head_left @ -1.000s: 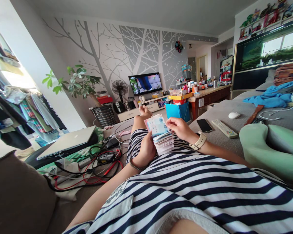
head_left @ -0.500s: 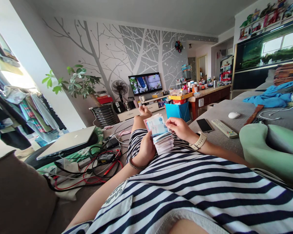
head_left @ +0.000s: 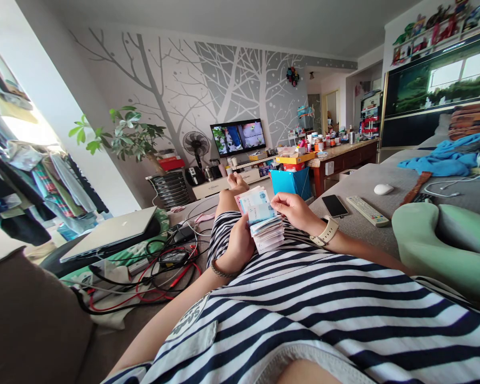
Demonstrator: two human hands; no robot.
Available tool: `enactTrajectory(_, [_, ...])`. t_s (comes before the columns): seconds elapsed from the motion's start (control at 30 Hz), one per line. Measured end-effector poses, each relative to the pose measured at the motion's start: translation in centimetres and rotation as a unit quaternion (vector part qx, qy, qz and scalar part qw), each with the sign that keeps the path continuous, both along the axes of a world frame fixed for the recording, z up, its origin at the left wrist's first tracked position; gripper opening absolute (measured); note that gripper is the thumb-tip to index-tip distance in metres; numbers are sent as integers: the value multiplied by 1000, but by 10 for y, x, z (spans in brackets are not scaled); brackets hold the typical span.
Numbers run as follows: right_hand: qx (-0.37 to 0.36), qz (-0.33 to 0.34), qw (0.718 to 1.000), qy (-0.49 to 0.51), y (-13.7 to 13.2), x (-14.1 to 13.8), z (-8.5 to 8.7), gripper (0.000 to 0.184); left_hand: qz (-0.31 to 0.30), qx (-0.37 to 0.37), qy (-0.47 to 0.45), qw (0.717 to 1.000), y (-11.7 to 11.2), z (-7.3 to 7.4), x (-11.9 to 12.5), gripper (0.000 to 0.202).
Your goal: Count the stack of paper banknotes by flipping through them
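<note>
I lie back in a striped dress and hold a thick stack of banknotes (head_left: 267, 233) over my lap. My left hand (head_left: 238, 246) is wrapped round the lower left side of the stack. My right hand (head_left: 294, 209), with a pale watch on its wrist, pinches the top bluish note (head_left: 256, 206), which stands bent up from the pile. Both hands are closed on the notes.
On the grey surface to my right lie a black phone (head_left: 335, 205), a remote control (head_left: 367, 210), a white mouse (head_left: 383, 189) and a green cushion (head_left: 444, 240). To my left are a laptop (head_left: 111, 233) and tangled cables (head_left: 156, 272). A television (head_left: 237, 136) and fan stand far ahead.
The top note has shifted slightly up and left between my right fingers. The hands and the stack stay where they were. The television picture has changed.
</note>
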State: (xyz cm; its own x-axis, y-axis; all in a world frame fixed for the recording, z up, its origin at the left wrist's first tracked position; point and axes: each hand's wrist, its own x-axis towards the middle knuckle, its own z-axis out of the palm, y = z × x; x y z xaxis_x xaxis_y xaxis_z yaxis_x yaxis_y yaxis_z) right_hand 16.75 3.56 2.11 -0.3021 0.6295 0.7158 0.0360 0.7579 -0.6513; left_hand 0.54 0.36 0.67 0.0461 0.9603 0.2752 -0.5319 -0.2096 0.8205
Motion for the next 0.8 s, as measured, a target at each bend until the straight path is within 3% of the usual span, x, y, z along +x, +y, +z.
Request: enactTrajectory(0.8, [10,3,1000,-2,2,0,-1,27,-2,-4,3,1000,1,-2,-1,23])
